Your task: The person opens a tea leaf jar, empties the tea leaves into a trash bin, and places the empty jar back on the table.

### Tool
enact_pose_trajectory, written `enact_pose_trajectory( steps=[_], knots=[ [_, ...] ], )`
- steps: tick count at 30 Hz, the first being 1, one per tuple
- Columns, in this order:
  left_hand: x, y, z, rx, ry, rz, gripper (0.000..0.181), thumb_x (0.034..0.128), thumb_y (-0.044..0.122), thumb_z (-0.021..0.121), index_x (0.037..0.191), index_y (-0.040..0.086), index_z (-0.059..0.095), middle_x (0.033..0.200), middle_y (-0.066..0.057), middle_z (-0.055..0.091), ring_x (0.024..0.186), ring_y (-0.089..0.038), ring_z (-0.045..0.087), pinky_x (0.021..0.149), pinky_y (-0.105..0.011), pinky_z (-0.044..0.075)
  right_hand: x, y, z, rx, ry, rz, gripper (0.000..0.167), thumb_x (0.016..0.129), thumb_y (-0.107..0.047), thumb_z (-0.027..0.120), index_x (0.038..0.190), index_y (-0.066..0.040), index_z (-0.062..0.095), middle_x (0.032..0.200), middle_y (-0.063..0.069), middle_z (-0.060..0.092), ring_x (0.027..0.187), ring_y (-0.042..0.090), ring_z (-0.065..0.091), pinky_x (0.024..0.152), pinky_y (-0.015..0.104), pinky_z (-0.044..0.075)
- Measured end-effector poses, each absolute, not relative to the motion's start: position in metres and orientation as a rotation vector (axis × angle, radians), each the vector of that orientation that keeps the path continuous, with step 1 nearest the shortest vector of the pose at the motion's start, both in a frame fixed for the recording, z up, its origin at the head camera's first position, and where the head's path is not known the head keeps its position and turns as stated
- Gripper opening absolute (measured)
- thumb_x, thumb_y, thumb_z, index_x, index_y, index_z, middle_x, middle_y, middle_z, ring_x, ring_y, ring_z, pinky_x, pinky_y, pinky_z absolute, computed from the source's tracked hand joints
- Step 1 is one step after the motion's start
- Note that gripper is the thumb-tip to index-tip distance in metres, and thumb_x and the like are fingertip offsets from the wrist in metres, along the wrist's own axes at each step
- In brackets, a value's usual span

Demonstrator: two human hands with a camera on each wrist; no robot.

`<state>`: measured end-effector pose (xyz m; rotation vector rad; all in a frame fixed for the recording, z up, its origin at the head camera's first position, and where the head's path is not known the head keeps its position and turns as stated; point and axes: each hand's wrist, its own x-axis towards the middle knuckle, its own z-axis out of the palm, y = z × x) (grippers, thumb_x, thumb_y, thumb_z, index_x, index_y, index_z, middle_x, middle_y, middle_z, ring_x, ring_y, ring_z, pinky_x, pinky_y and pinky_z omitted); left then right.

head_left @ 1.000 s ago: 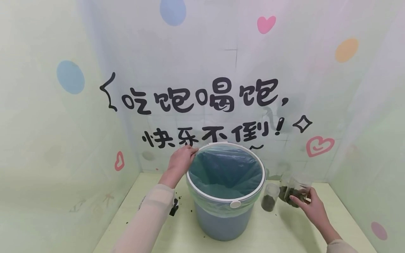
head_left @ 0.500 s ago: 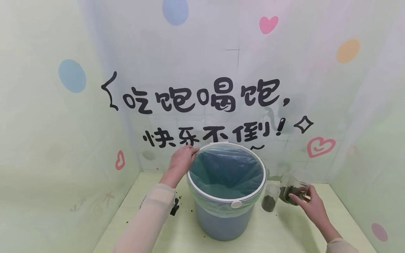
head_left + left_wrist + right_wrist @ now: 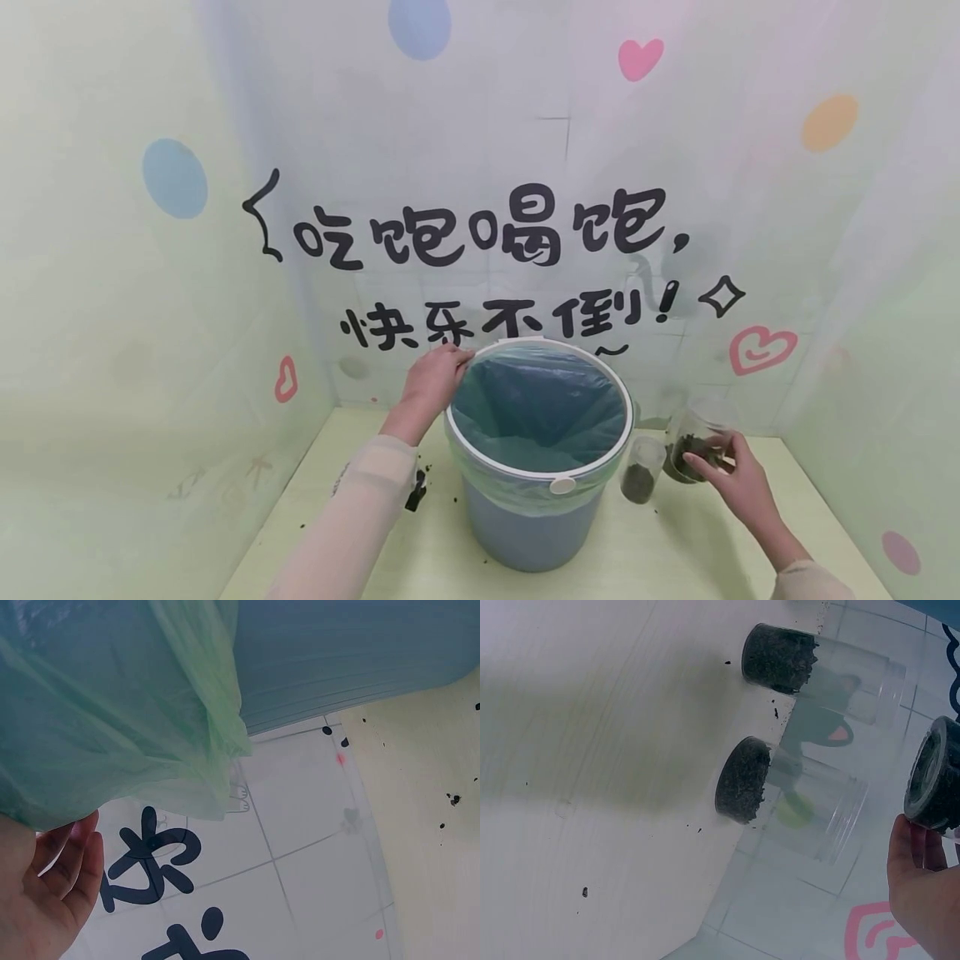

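A blue-grey trash bin (image 3: 528, 533) stands in the middle of the head view, lined with a thin green plastic bag (image 3: 547, 383) folded over its white rim. My left hand (image 3: 429, 387) pinches the bin's rim and bag at the far left; the left wrist view has its fingers (image 3: 86, 866) along the bag's outside. To the bin's right, my right hand (image 3: 738, 475) holds a clear jar (image 3: 936, 780), partly filled with dark crumbly material, off the table. Two similar jars stand near it: a near one (image 3: 780, 660) beside the bin and another (image 3: 742, 780) mostly hidden behind the held jar in the head view.
The pale table (image 3: 622, 567) has dark crumbs scattered on it. A small black object (image 3: 416, 492) lies left of the bin, partly behind the left sleeve. A printed wall sheet (image 3: 480, 150) with black lettering closes off the back, with further sheets at both sides.
My right hand has raised the held jar slightly, and it now overlaps the jar behind it more. My left hand stays on the bin's rim. The head view has shifted a little.
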<state>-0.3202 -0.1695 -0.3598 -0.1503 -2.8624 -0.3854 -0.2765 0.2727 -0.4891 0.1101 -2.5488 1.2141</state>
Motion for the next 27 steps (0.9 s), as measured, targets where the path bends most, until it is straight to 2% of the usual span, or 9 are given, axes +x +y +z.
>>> enact_pose_trajectory(
  steps=[8, 16, 27],
  knots=[
    [-0.32, -0.169, -0.36, -0.153, -2.866, -0.372, 0.033, 0.1028, 0.026, 0.055, 0.133, 0.021, 0.065, 0.12, -0.005, 0.067, 0.11, -0.027, 0.066, 0.094, -0.044, 0.057, -0.278, 0.27, -0.484, 0.152, -2.535, 1.204, 0.044, 0.092, -0.025, 0.073, 0.118, 0.002, 0.048, 0.11, 0.011, 0.058, 0.086, -0.01, 0.042, 0.079, -0.007, 0.038],
    [-0.321, -0.17, -0.362, -0.157, -2.861, -0.364, 0.033, 0.1026, 0.026, 0.055, 0.134, 0.021, 0.065, 0.121, -0.004, 0.067, 0.111, -0.027, 0.066, 0.095, -0.045, 0.057, -0.281, 0.269, -0.479, 0.181, -2.527, 1.187, 0.045, 0.092, -0.026, 0.072, 0.118, 0.002, 0.049, 0.108, 0.005, 0.058, 0.088, -0.018, 0.043, 0.08, -0.007, 0.037],
    [-0.321, -0.169, -0.362, -0.156, -2.857, -0.357, 0.033, 0.1024, 0.027, 0.056, 0.133, 0.021, 0.066, 0.118, -0.004, 0.067, 0.109, -0.026, 0.066, 0.094, -0.044, 0.057, -0.282, 0.269, -0.474, 0.194, -2.534, 1.19, 0.045, 0.093, -0.026, 0.071, 0.119, 0.002, 0.049, 0.112, 0.011, 0.058, 0.088, -0.013, 0.043, 0.08, -0.006, 0.037]
  ],
)
